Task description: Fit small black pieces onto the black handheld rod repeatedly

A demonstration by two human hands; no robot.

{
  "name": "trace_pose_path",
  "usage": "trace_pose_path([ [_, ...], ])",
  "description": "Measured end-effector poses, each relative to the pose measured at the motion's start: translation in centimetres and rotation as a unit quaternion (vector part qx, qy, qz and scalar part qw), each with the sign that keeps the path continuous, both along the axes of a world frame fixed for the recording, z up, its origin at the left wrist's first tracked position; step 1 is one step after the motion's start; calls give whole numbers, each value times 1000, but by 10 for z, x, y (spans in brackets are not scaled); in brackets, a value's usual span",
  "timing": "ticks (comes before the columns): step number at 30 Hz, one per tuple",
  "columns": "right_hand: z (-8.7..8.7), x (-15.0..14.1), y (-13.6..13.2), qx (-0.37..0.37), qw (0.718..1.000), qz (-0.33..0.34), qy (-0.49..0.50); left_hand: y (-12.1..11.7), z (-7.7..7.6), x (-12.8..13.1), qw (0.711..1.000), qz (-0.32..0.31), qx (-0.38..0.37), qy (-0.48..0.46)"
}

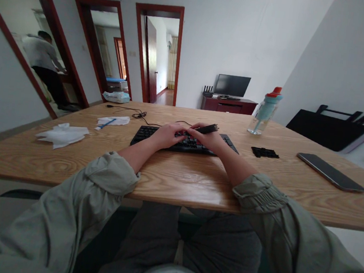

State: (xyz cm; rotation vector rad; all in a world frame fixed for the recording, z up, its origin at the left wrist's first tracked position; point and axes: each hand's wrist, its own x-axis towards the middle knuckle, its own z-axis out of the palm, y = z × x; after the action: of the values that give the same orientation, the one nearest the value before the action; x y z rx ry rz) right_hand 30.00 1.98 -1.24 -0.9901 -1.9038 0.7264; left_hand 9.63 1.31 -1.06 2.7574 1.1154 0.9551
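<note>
A black keyboard [145,136] lies on the wooden table in front of me, partly covered by both hands. My right hand [206,137] is closed around a dark, pen-like tool [207,129], whose thicker end points up and right. The tool's lower end is hidden among the fingers. My left hand [169,135] rests over the middle of the keyboard, its fingers bent together and meeting the right hand's fingertips. Whatever those left fingers pinch is too small to make out. Right of the keyboard sits a small heap of black pieces [264,152], probably keycaps.
A clear bottle [263,113] with a red lid stands at the back right, and a phone [331,172] lies farther right. Crumpled tissues [64,135], a blue stick [106,123], a black cable [139,115] and a wipes pack [116,97] are at left. A person [44,59] stands beyond a doorway.
</note>
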Motion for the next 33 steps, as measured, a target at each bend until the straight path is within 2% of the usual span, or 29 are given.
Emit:
trace_pose_path([
  [5, 1, 2, 4, 7, 1000, 6, 6, 5, 16, -19, 999, 49, 5, -8],
  [8, -1, 4, 6, 0, 1000, -7, -8, 17, 21, -50, 987, 145, -49, -48],
  [11, -3, 5, 7, -5, 999, -29, -16, 32, 14, -82, 969, 216, -116, -35],
  [14, -3, 5, 6, -16, 999, -39, -8, 42, 2, -100, 965, 223, -141, -6],
  [17, -3, 4, 6, -39, 999, -27, -8, 45, -2, -103, 964, 227, -138, -12],
  [21, -5, 2, 7, -56, 998, -16, -14, 41, 2, -100, 967, 206, -147, 16],
  [27, -6, 2, 10, -33, 999, -38, -9, 35, 3, -98, 961, 189, -186, 78],
  [33, -4, 3, 8, -4, 998, -54, -12, 35, -6, -83, 962, 184, -168, 112],
])
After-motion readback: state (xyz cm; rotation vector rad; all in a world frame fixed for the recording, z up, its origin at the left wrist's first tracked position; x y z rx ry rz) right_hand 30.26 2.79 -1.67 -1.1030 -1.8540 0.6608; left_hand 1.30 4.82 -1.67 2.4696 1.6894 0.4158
